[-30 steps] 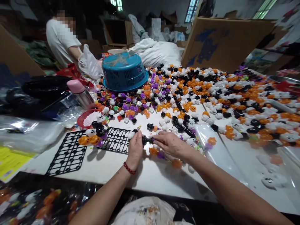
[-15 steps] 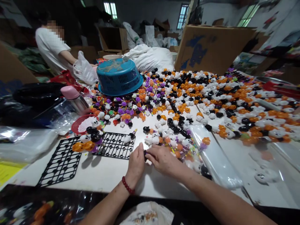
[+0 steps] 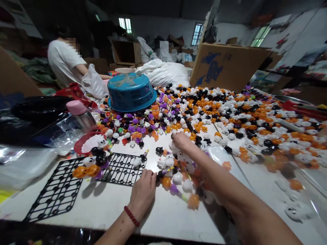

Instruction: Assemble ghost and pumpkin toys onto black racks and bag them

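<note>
My left hand (image 3: pixel 144 185), with a red bead bracelet at the wrist, rests low over the table. Its closed fingertips pinch the black end (image 3: pixel 159 175) of a small toy stick with a yellow-speckled tube. My right hand (image 3: pixel 180 141) reaches forward to the near edge of the pile, fingers bent down and together at a small dark piece; what they hold is mostly hidden. Between the hands lie ghost figures (image 3: pixel 166 162) and pumpkin pieces on sticks. Left of my left hand, a white ghost-topped stick (image 3: pixel 138 161) lies on a black plastic grid (image 3: pixel 120 166).
A heap of orange, black and white figures (image 3: pixel 230 109) covers the far table. An upturned blue basket (image 3: pixel 130 92), a pink-capped bottle (image 3: pixel 83 114) and a red basket (image 3: pixel 79 144) stand left. Assembled toys (image 3: pixel 89 166) rise above another grid (image 3: pixel 55 190). Clear bags (image 3: pixel 217 153) lie right. A person (image 3: pixel 63 63) works behind.
My hands have parted. The right one has gone forward to the pile; the left one has moved slightly left and down, keeping the black-ended piece. The view has tilted up a little.
</note>
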`<state>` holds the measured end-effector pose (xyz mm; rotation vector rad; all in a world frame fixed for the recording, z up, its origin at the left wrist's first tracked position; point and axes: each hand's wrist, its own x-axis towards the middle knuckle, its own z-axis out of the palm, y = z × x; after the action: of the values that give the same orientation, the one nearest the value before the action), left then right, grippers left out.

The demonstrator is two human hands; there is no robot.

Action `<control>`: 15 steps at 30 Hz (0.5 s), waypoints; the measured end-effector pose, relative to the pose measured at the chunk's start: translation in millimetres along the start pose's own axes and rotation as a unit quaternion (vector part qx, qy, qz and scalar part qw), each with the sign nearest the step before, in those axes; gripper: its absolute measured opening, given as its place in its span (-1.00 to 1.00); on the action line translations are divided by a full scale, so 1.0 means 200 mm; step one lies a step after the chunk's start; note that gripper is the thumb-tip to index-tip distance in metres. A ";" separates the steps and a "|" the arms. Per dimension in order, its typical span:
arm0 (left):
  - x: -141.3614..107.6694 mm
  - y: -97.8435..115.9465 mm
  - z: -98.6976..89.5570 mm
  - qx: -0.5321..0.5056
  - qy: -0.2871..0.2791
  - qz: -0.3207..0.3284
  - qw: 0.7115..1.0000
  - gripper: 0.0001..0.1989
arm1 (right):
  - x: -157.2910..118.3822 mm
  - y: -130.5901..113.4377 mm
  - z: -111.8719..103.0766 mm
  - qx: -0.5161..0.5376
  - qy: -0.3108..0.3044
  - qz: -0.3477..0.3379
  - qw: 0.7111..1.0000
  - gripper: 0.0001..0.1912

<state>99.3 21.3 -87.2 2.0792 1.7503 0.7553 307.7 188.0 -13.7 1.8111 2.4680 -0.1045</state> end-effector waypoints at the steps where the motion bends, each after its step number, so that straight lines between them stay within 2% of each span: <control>1: 0.00 0.00 0.01 0.001 -0.004 0.012 1.000 -0.73 | 0.04 0.03 0.01 -0.007 0.005 0.009 1.000 -0.76; 4: 0.00 0.00 0.01 -0.017 -0.010 0.028 0.999 -0.75 | 0.16 0.08 0.04 -0.022 0.027 0.022 0.999 -0.66; 9: 0.03 -0.01 0.02 -0.051 0.012 0.038 0.998 -0.79 | 0.37 0.03 0.08 -0.021 0.062 0.045 0.997 -0.54; 15: 0.02 -0.02 0.07 -0.090 0.021 0.075 0.993 -0.75 | 0.56 -0.03 0.16 0.011 0.042 0.073 0.996 -0.45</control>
<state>103.3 27.2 -99.9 2.1017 1.4962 0.9684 269.6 288.4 -56.1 2.0377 2.3858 -0.0474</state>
